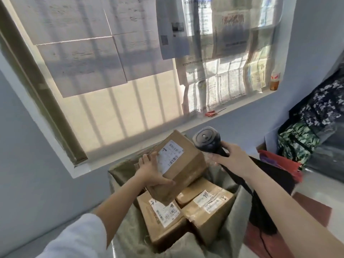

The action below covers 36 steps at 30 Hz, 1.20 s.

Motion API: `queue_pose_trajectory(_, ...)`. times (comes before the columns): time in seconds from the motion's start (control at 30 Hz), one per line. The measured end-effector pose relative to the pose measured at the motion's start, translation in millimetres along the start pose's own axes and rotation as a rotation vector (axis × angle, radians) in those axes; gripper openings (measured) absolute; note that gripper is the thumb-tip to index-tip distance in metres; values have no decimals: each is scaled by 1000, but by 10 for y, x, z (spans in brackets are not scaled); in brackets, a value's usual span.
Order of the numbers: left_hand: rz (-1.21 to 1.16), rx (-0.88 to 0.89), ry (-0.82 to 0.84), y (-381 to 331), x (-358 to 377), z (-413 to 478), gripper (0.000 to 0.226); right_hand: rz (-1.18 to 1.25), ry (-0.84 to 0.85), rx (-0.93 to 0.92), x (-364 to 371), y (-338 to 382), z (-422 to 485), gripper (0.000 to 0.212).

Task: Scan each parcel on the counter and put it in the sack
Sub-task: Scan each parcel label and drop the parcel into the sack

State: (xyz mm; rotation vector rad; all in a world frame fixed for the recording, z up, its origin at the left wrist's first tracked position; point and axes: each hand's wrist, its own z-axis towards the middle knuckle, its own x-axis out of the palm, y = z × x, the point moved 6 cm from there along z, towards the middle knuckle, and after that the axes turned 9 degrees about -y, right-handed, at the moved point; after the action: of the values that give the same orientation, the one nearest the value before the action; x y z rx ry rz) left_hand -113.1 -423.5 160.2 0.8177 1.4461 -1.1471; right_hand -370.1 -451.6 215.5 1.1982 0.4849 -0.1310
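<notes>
Head view, the only one.

- Left hand (150, 170): fingers curled round the near edge of a box (186, 164), thumb along its lower edge. The box is held up, tilted, over the open sack (126, 220). Its label (170, 156) is turned up and toward the other hand, probably so the barcode can be read.
- Right hand (226, 155): wrapped round the handle of the scanner (207, 140). The scanner's head sits just right of the box's far corner, close to it but apart. Its reading window is not visible, so I cannot tell whether it aims at the label.
- Below the left hand, three boxes lie in the sack: one directly beneath (162, 216), one toward the right forearm (208, 205), and one wedged behind them (195, 189). All three have labels or tape facing up.
- Judgement: this is either the scan step or the moment just after it. Holding the box over the sack mouth means only a short drop onto the stack.
- Risk: the one-handed edge grip on a tilted box could slip.
- Beyond the hands is a papered window. Right of the scanner hand are camouflage bags (297, 140).
</notes>
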Motion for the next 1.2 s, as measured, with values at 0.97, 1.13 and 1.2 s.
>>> queue_pose_trajectory(0.97, -37, -33, 372, -799, 1397, 876, 100, 36, 71, 181, -38, -1010, 772, 35)
queue_pose_trajectory(1.13, -134, -94, 275, -607, 1090, 767, 85, 46, 139, 129, 44, -766, 634, 24)
queue_pose_trajectory(1.2, -140, -77, 211, -548, 871, 691, 79, 52, 151, 83, 88, -636, 572, 22)
